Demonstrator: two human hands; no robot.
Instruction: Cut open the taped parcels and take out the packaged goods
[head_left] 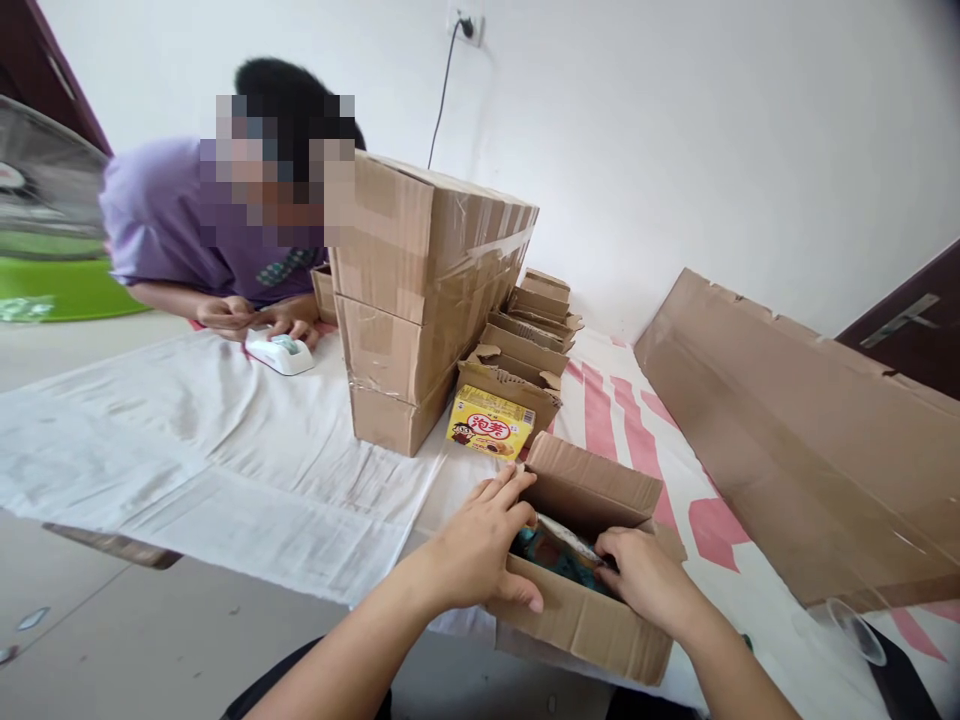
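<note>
An open cardboard box [589, 625] sits at the near edge of the table, its flaps up. Inside it lies a teal packet [551, 558] with a pale packet edge [568, 538] standing beside it. My left hand [484, 540] grips the box's left end, thumb over the near flap and fingers at the far side. My right hand [645, 575] reaches into the right end, fingers closed at the pale edge of the packet. The fingertips are partly hidden. Just beyond the box stands a yellow printed carton [491, 422].
Stacked sealed cardboard boxes [390, 350] form a wall across the table. Behind the yellow carton runs a row of open boxes [517, 365]. At left a person in purple [172, 210] leans over a white tape dispenser [281, 352]. A large cardboard sheet [787, 430] stands at right.
</note>
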